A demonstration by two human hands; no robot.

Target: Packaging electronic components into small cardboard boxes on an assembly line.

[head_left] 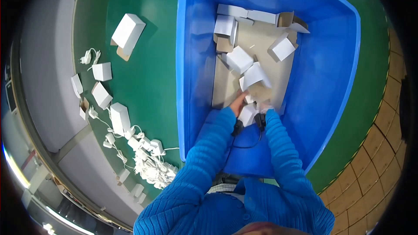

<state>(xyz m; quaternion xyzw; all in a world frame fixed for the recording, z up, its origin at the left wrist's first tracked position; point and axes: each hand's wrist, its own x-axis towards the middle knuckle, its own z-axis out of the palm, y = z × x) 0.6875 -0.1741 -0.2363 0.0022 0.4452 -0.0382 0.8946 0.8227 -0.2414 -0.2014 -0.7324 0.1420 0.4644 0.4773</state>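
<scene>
Both my hands reach down into the deep blue bin (181, 61), close together over its near part. My left hand (237, 103) is bent with its fingertips at a small white piece (249, 99); what it grips is not clear. My right hand (265, 106) is smeared by motion just right of that piece, and its fingers cannot be made out. Between my wrists sits a white box (248, 114). Just beyond my hands lies an opened white carton (255, 75), with another white box (239, 60) behind it. Black devices (260, 121) joined by a cable sit at my wrists.
More white cartons (283, 48) lie along the bin's far end, on a beige bottom sheet (224, 88). Left of the bin, a green table (152, 82) bears white boxes (119, 119) and a heap of white corded adapters (152, 167). Brown floor tiles (370, 161) show at right.
</scene>
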